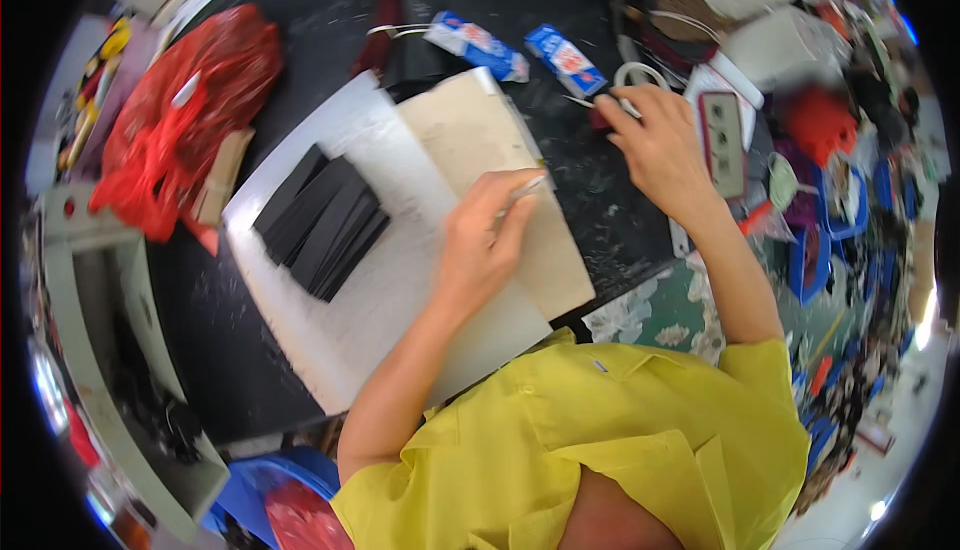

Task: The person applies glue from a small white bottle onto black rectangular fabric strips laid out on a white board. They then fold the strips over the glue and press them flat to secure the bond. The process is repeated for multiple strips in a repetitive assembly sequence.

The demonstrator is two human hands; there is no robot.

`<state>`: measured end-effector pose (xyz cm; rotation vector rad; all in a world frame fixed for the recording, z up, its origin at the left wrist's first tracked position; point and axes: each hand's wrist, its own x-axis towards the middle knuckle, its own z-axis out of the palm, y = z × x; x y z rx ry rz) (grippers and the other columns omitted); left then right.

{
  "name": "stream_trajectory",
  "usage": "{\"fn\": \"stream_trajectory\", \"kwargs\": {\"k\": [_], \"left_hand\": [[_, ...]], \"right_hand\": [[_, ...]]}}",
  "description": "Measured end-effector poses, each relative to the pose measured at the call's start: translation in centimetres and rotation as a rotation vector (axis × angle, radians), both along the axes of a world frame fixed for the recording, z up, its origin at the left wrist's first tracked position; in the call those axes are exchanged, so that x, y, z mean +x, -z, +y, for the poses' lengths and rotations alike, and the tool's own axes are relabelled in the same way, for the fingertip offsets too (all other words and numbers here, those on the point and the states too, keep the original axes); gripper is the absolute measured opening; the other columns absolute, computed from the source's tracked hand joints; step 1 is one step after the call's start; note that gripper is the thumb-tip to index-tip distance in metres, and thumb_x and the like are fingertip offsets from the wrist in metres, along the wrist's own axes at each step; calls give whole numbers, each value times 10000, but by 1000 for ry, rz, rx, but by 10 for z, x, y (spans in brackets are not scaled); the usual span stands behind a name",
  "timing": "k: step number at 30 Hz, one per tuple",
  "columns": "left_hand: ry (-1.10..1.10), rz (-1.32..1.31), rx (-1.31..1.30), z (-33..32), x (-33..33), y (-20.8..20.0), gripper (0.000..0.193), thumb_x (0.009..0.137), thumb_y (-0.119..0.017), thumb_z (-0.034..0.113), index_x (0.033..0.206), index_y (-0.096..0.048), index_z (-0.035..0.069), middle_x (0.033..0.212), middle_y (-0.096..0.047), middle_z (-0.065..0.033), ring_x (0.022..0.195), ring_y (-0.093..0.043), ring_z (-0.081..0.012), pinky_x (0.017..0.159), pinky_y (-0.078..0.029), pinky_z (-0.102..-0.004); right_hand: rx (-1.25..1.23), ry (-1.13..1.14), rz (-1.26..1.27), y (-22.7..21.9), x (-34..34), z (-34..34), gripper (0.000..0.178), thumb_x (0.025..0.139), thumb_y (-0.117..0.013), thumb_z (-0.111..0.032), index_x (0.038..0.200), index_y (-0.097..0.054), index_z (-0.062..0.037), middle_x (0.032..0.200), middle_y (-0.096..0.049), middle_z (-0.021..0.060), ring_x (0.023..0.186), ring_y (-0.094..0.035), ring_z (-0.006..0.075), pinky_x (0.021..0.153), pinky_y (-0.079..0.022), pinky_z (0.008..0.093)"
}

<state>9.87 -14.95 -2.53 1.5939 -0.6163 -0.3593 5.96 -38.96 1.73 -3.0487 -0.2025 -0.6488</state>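
Note:
My left hand [478,245] is closed in a pinch around a short pale stick [530,187], over the beige board [545,260]. What kind of stick it is cannot be made out. Farther right, my right hand [662,150] has its fingers closed on a slim white pointed tool [629,108], mostly hidden by the fingers. A white loop [642,72] lies just beyond that hand. On the whitish sheet [400,320] to the left, a fanned stack of black strips [325,220] lies untouched.
Two blue-and-white boxes [566,60] lie at the far side of the black table [215,320]. A red plastic bag [200,110] sits at the left. A framed panel [722,145] and clutter flank my right arm. Below the left edge stands a blue bin [265,475].

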Motion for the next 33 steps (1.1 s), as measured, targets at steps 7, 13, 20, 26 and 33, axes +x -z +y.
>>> {"fn": "stream_trajectory", "kwargs": {"k": [7, 13, 20, 26, 33], "left_hand": [[26, 83, -273, 17, -17, -3, 325, 955, -636, 58, 1280, -652, 54, 1536, -379, -179, 1411, -438, -337, 1119, -394, -426], [-378, -353, 195, 100, -31, -29, 578, 862, -735, 40, 1411, -556, 52, 1543, -417, -219, 1386, -482, -355, 1103, -424, -434], [-628, -294, 465, 246, -62, 14, 496, 865, -657, -46, 1356, -582, -27, 1449, -537, -203, 1393, -483, -346, 1156, -370, -433], [-643, -15, 64, 240, -34, 31, 556, 924, -557, -35, 1472, -461, -17, 1587, -366, -186, 1501, -311, -292, 1231, -218, -428], [-626, -156, 236, 225, -21, 28, 582, 948, -567, 97, 1509, -428, 28, 1612, -328, -203, 1502, -301, -330, 1225, -205, -453]], "right_hand": [[1001, -281, 238, 23, -16, 90, 337, 749, -792, -7, 1074, -716, -55, 995, -679, 63, 776, -630, 182, 656, -503, 287], [1001, -161, 245, 20, 15, 132, 211, 795, -798, -81, 977, -704, -29, 925, -690, 90, 742, -635, 208, 653, -504, 300], [828, 47, 118, 68, 58, 115, 241, 801, -786, -130, 995, -702, -13, 878, -675, 106, 685, -624, 230, 636, -498, 329], [792, 29, 28, 71, 52, 117, 336, 802, -789, -114, 1107, -686, -19, 898, -676, 80, 732, -643, 206, 699, -532, 310], [1056, 77, 243, 67, -30, 146, 442, 808, -791, -63, 1223, -659, 7, 1161, -680, 150, 1067, -675, 243, 899, -538, 334]]}}
